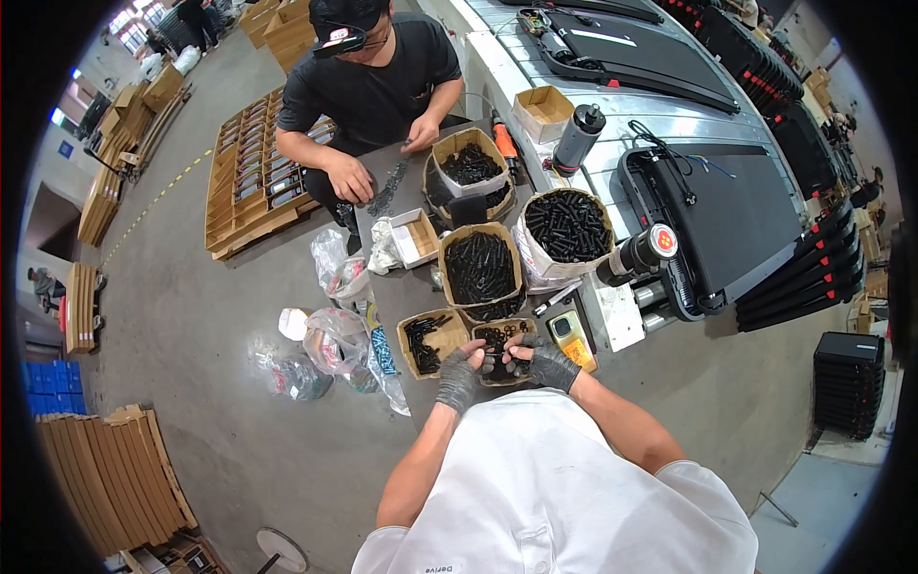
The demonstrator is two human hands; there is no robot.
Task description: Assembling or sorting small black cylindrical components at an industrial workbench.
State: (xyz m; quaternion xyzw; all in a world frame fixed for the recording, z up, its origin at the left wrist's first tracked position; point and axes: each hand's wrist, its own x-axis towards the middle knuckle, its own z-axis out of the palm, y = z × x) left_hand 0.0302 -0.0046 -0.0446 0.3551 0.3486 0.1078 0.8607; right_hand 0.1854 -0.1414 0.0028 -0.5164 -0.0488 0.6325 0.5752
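Observation:
Both my hands wear dark grey fingerless gloves and meet over a small box of black rings at the table's near edge. My left hand is closed in a pinch at a small dark part, too small to name. Facing it, my right hand pinches at the same spot, its fingertips close to the left's. Just left of them stands an open cardboard box with slim black parts in it. Beyond my hands is a larger box of black bolt-like pieces.
A yellow phone-like device lies right of my hands. Farther off stand a bucket of black cylindrical parts and a small white box. Across the table, a person handles small dark parts. Plastic bags lie at the left.

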